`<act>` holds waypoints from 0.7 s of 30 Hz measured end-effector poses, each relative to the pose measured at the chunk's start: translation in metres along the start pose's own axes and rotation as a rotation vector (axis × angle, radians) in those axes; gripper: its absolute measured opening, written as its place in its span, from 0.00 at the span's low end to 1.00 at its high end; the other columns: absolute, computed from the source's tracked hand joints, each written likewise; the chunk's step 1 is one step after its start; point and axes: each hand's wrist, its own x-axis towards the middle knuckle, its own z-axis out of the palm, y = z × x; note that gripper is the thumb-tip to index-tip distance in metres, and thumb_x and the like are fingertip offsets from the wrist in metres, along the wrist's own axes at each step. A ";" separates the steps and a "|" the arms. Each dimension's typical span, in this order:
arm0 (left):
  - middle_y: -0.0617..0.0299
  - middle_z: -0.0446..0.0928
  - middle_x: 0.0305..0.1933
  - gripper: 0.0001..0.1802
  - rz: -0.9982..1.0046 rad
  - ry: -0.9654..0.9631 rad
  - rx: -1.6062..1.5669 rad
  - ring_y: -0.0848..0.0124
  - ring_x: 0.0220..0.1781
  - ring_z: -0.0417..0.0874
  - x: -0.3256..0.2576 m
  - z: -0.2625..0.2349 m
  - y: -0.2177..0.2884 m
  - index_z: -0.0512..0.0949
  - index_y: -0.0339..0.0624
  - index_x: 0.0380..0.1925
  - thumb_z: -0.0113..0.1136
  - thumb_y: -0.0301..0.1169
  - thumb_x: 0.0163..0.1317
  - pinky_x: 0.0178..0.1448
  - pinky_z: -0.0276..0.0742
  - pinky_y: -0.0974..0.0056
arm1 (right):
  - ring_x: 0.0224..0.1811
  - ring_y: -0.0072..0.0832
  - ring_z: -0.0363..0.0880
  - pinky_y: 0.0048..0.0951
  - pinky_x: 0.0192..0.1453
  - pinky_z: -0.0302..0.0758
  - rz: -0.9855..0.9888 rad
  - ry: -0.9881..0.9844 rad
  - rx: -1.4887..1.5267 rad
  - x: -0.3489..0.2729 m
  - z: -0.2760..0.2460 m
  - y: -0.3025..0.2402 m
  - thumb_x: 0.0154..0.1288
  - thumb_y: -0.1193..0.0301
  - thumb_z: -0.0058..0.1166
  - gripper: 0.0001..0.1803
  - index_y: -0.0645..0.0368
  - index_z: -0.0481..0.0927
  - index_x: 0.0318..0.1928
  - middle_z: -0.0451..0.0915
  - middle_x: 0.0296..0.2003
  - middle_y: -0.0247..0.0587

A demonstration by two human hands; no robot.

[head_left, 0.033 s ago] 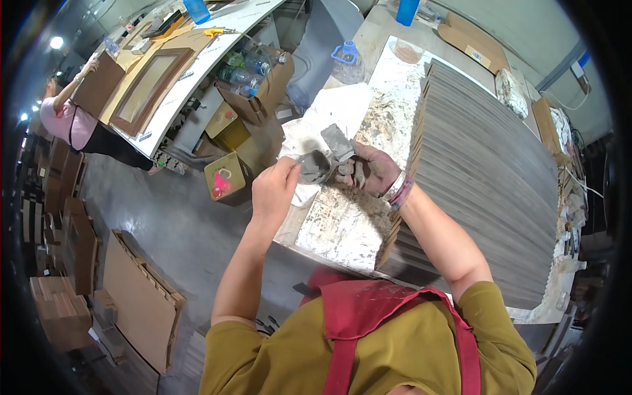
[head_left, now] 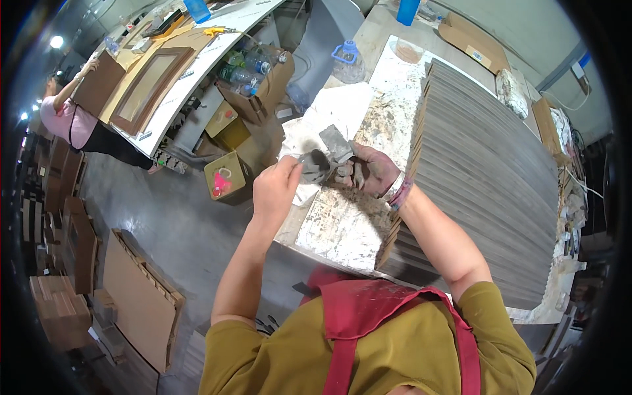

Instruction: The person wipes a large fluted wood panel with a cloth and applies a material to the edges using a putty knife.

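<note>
My left hand [head_left: 275,187] pinches the near-left edge of a small clear cup [head_left: 316,167] with dark grey stuff inside. The cup tilts above the white-covered bench. Close against it, my right hand [head_left: 374,171], its palm and fingers smeared dark, is closed around a flat, roughly rectangular grey piece [head_left: 336,143]. That piece sticks out past the fingers beside the cup's rim; its exact kind is unclear under the grey coating. To the right lies a row of long grey-brown strips [head_left: 487,178], packed side by side on the bench.
A stained white board [head_left: 349,227] and a white cloth [head_left: 339,108] lie under my hands. Beyond stands a blue-handled clear jug [head_left: 347,62]. Metal tins [head_left: 227,176] and a box of bottles [head_left: 260,85] sit left. A person in pink [head_left: 76,122] handles a brown panel at another table.
</note>
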 end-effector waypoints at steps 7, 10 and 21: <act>0.52 0.76 0.24 0.07 0.025 -0.012 0.121 0.54 0.28 0.79 0.007 -0.001 0.003 0.75 0.40 0.33 0.60 0.32 0.61 0.31 0.71 0.55 | 0.37 0.23 0.76 0.26 0.42 0.73 -0.376 0.193 -0.846 -0.009 0.021 0.011 0.69 0.66 0.51 0.20 0.65 0.72 0.55 0.80 0.39 0.38; 0.51 0.76 0.23 0.07 -0.003 -0.030 0.081 0.53 0.28 0.79 0.009 0.002 0.004 0.76 0.40 0.33 0.60 0.32 0.62 0.31 0.71 0.54 | 0.37 0.28 0.77 0.30 0.43 0.74 -0.471 0.216 -1.000 -0.007 0.027 0.023 0.68 0.65 0.52 0.19 0.63 0.73 0.55 0.80 0.38 0.42; 0.52 0.78 0.27 0.06 0.072 -0.001 0.135 0.51 0.31 0.79 0.005 -0.001 0.006 0.75 0.41 0.33 0.59 0.31 0.62 0.33 0.72 0.52 | 0.37 0.28 0.80 0.29 0.42 0.75 -0.360 0.253 -0.827 0.025 0.044 -0.005 0.69 0.60 0.51 0.23 0.64 0.74 0.55 0.82 0.39 0.41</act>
